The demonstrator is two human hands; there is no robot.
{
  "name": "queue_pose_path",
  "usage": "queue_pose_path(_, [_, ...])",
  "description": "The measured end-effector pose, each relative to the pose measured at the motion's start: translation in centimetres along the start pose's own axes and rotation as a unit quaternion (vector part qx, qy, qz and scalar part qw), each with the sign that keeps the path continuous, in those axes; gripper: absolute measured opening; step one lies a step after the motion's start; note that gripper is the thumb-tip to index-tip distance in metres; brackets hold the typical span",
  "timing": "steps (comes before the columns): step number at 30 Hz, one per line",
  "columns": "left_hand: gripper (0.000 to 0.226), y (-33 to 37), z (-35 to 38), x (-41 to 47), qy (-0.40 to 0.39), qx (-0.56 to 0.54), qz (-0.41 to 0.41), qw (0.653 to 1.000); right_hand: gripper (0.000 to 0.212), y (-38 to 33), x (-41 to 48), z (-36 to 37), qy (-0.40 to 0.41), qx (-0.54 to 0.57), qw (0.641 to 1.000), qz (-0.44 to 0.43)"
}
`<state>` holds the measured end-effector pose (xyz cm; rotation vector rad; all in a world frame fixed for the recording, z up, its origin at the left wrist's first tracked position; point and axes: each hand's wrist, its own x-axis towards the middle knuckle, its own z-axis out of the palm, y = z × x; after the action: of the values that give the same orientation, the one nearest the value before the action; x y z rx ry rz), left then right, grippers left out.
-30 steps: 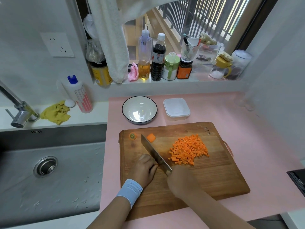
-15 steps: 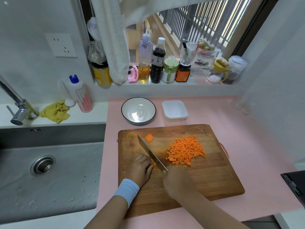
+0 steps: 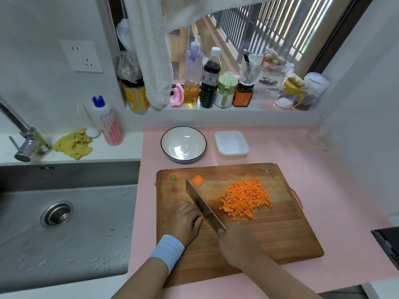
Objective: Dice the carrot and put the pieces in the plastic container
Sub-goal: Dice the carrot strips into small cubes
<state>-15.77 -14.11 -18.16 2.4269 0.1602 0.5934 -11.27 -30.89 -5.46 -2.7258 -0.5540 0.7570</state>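
Note:
A pile of diced carrot [image 3: 246, 199] lies on the wooden cutting board [image 3: 269, 238]. A larger carrot chunk [image 3: 197, 180] and the carrot's stem end [image 3: 173, 177] sit near the board's far left. My right hand [image 3: 236, 244] grips the handle of a cleaver [image 3: 201, 203], whose blade runs diagonally across the board. My left hand [image 3: 185, 223], with curled fingers, holds down a carrot piece against the blade; that piece is almost hidden under the fingers. The white plastic container [image 3: 231, 144] stands empty beyond the board.
An empty white bowl [image 3: 183, 144] sits left of the container. The steel sink [image 3: 64, 219] lies to the left, with a tap, yellow cloth [image 3: 73, 144] and soap bottle behind it. Bottles and jars line the windowsill. A dark object [image 3: 388, 244] is at the right edge.
The cleaver has kept chopping beside my left hand, its blade shifting slightly between frames. The diced pile and the other carrot pieces stay where they were.

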Motion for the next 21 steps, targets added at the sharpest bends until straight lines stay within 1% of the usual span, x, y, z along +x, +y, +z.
queue_pose_path(3, [0.002, 0.0, 0.0, 0.1, 0.000, -0.003, 0.001, 1.000, 0.029, -0.2, 0.7, -0.1, -0.010, 0.009, 1.000, 0.008])
queue_pose_path(6, [0.008, 0.1, 0.0, 0.0, 0.002, -0.005, 0.000, 1.000, 0.029, -0.6, 1.3, 0.0, -0.025, 0.016, 0.999, 0.013])
queue_pose_path(9, [0.002, 0.1, -0.1, 0.0, 0.005, -0.008, 0.001, 1.000, 0.028, -1.1, 1.9, 0.0, -0.031, 0.031, 0.999, 0.014])
queue_pose_path(12, [0.004, 0.1, -0.2, -0.2, 0.005, -0.016, -0.007, 1.000, 0.028, -1.6, 2.1, -0.2, -0.027, 0.036, 0.999, 0.010])
queue_pose_path(16, [0.003, 0.3, -0.6, -0.4, 0.024, -0.013, -0.013, 1.000, 0.028, -1.6, 2.0, -0.3, -0.031, 0.053, 0.998, 0.001])
queue_pose_path(21, [0.006, 0.3, -0.5, -0.4, 0.008, 0.007, -0.005, 1.000, 0.030, -1.5, 1.9, -0.5, -0.033, 0.054, 0.998, -0.006])
